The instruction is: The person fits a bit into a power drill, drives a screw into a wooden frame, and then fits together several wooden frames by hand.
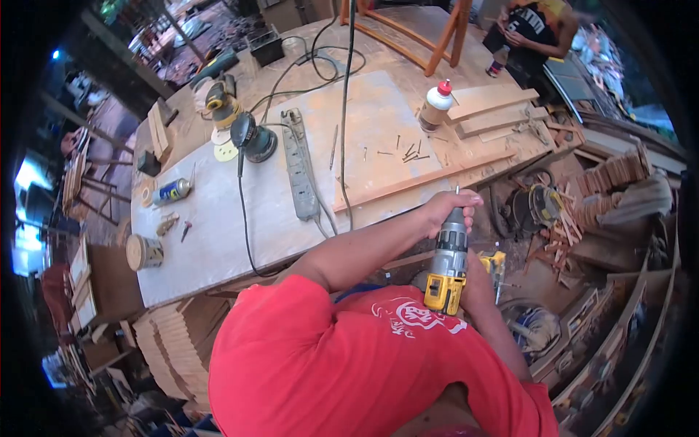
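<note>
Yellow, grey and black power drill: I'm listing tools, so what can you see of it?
The yellow, grey and black power drill has a yellow-and-black rear housing, a metallic-looking grey middle with dark bands, and a dark tapering nose with a slim tip. It is held up beside the near edge of the pale worktable, tip pointing away from the person. The left hand grasps its nose; the right hand holds its side. Whether it is running cannot be told.

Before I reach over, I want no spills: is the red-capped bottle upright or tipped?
Upright: the bottle stands on its base, red cap at the top.
</note>
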Demonstrator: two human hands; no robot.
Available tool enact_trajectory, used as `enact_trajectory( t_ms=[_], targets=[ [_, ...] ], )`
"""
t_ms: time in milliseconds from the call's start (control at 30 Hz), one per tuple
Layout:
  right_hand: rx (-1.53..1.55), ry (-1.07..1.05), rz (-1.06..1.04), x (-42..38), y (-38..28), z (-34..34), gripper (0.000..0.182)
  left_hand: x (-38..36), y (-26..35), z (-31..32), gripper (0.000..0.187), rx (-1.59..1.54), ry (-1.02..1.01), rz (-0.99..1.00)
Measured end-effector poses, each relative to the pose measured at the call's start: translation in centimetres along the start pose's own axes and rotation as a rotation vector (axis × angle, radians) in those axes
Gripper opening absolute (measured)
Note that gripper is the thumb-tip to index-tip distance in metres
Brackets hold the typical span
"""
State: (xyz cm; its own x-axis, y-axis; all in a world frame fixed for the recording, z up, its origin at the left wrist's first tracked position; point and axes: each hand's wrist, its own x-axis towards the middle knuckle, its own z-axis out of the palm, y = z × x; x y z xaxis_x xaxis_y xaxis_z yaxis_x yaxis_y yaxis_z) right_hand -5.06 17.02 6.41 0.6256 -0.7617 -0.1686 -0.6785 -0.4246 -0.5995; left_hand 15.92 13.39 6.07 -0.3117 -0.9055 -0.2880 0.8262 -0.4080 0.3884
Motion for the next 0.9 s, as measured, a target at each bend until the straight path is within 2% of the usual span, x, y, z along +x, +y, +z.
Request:
enact_trajectory(
  t_ms=[67, 100, 200, 233, 267, 333, 400, 433, 467, 533, 567, 600, 667, 733, 800, 833, 867, 900],
  targets=[
    [-0.037, -0.099, -0.178, -0.8, -2.3, -2.6, 0.070, -1.4, 0.4, 1.6, 0.020, 0.057, -0.240, 0.056],
    [-0.057, -0.100, -0.218, -1.1, -3.5, -3.7, 0.075, -2.0, 0.7, 2.8, 0.020, 0.060, -0.257, 0.033],
    [-0.162, -0.042, -0.129, -2.2, -4.9, -4.2, 0.072, -4.0, 1.6, 6.2, 0.023, 0.232, -0.350, 0.073],
    [-0.181, 0.066, -0.250, -2.5, -5.0, -4.1, 0.067, -5.0, 2.1, 7.0, 0.023, 0.268, -0.357, 0.111],
    [-0.180, 0.071, -0.241, -2.9, -5.3, -4.4, 0.067, -6.1, 2.2, 7.6, 0.023, 0.294, -0.360, 0.150],
    [-0.350, 0.148, -0.440, -3.1, -6.5, -5.5, 0.070, -8.0, 2.3, 8.6, 0.023, 0.348, -0.364, 0.180],
    [-0.434, 0.153, -0.448, -3.4, -7.8, -7.3, 0.070, -9.4, 1.9, 9.1, 0.024, 0.791, 0.072, 0.444],
    [-0.461, 0.122, -0.486, -3.3, -7.9, -8.0, 0.068, -9.9, 1.4, 9.3, 0.027, 0.742, 0.171, 0.499],
    [-0.492, 0.096, -0.525, -2.9, -7.7, -8.5, 0.067, -10.6, 0.9, 9.7, 0.027, 0.763, 0.186, 0.512],
    [-0.450, 0.128, -0.607, -2.7, -6.5, -9.2, 0.064, -12.2, -0.3, 10.2, 0.031, 1.074, 0.265, 0.775],
    [-0.426, 0.119, -0.623, -2.6, -6.1, -9.7, 0.064, -13.7, 0.1, 10.9, 0.038, 1.053, 0.394, 0.673],
    [-0.401, 0.108, -0.640, -2.5, -5.6, -10.1, 0.064, -14.7, 0.8, 10.5, 0.042, 0.873, 0.492, 0.587],
    [-0.364, 0.135, -0.672, -1.8, -4.3, -10.7, 0.065, -14.4, 1.7, 7.7, 0.046, 0.735, 0.399, 0.648],
    [-0.334, 0.145, -0.696, -1.9, -3.2, -11.0, 0.066, -12.3, 0.5, 9.4, 0.047, 0.630, 0.248, 0.631],
    [-0.321, 0.071, -0.723, -1.6, -2.4, -11.7, 0.066, -9.6, -0.3, 11.2, 0.041, 0.750, 0.179, 0.644],
    [-0.352, 0.032, -0.742, -1.5, -1.7, -11.9, 0.069, -8.5, 0.1, 12.0, 0.033, 0.848, 0.148, 0.735],
    [-0.353, 0.028, -0.751, -1.4, -0.9, -12.1, 0.069, -7.1, 0.2, 12.2, 0.033, 0.846, 0.156, 0.743],
    [-0.339, 0.013, -0.728, -1.3, -0.1, -12.2, 0.071, -5.4, 0.4, 11.9, 0.029, 0.643, 0.269, 0.747]
  ],
)
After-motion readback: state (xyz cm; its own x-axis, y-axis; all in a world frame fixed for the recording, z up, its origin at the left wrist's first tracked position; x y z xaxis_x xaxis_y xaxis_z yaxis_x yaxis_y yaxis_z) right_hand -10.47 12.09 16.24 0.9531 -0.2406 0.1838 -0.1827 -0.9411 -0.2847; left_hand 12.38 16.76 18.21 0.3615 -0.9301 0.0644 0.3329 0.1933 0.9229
